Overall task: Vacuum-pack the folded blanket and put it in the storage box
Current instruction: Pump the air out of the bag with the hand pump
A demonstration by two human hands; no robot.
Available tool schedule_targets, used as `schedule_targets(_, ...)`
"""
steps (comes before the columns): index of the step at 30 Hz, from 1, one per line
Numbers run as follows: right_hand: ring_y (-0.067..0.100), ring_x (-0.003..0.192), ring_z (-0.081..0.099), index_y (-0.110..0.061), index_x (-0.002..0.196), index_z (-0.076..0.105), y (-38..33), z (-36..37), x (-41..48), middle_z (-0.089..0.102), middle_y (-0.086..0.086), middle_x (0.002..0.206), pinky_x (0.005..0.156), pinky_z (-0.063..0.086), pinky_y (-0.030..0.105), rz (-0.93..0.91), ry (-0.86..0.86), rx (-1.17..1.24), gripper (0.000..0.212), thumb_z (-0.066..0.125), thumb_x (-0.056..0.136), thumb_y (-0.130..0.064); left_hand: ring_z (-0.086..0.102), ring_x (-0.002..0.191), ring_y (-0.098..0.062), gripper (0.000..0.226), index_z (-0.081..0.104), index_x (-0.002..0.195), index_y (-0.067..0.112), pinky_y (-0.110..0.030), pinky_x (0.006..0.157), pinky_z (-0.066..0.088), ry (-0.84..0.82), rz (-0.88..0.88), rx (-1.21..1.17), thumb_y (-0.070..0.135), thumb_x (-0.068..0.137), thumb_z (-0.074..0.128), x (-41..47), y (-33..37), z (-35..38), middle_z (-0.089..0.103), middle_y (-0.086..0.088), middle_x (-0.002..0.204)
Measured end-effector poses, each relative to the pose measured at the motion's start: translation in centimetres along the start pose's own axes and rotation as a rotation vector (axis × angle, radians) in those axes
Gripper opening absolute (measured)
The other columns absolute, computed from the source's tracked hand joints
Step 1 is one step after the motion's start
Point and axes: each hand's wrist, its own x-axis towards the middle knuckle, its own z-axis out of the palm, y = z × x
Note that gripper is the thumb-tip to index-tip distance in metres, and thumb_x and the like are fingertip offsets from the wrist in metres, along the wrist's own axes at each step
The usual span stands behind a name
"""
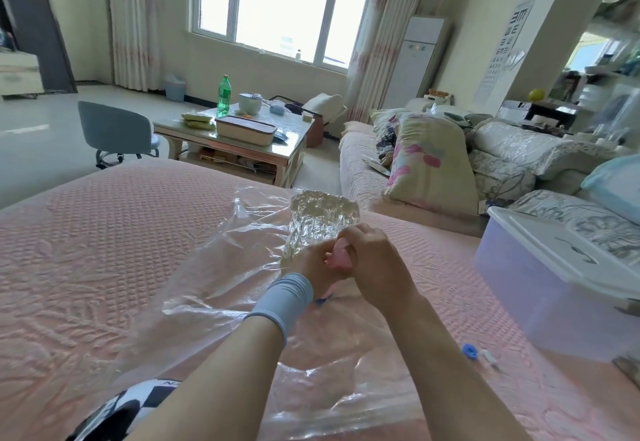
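Where pink quilt spreads, storage box, window

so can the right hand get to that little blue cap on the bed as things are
Probably yes: the blue cap lies uncovered on the bedspread beside the right forearm. But the right hand grips the pink piece and must let go first.
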Motion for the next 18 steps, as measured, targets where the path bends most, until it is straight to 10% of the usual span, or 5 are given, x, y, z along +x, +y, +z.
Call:
schedule_targets(5, 0.028, 0.085, 0.058, -0.01, 0.099, 0.068, -1.8, -4.1, 1.3, 0.068, 0.004, 0.096, 0.073, 0.05, 0.038, -0.139, 0.335, 0.013, 0.019, 0.053, 0.092, 0.0, 0.052, 0.062, 0.017, 0.046, 0.064, 0.11, 0.044, 0.001, 0.05, 0.035, -0.008, -0.021, -0.026, 0.037, 0.068, 0.081, 0.1, -0.3, -0.3, 0.058, 0.03, 0.075)
schedule_targets(11, 0.021, 0.096, 0.053, -0.007, 0.101, 0.064, -2.1, -5.6, 1.5, 0.063, 0.005, 0.099, 0.091, 0.038, 0.021, -0.337, 0.698, -0.002, 0.02, 0.049, 0.093, 0.003, 0.058, 0.077, 0.003, 0.05, 0.063, 0.112, 0.048, -0.005, 0.054, 0.033, -0.024, 0.017, 0.032, 0.042, 0.066, 0.081, 0.2, -0.6, 0.0, 0.06, 0.027, 0.082)
schedule_targets(18, 0.028, 0.099, 0.056, -0.009, 0.096, 0.069, 0.1, 0.6, -0.8, 0.065, 0.007, 0.101, 0.078, 0.039, 0.028, 0.049, 0.04, 0.049, 0.021, 0.054, 0.089, 0.004, 0.046, 0.054, 0.016, 0.022, 0.057, 0.075, 0.047, 0.001, 0.053, 0.034, -0.014, 0.029, 0.094, 0.042, 0.069, 0.077, 0.0, -0.4, 0.3, 0.055, 0.03, 0.06)
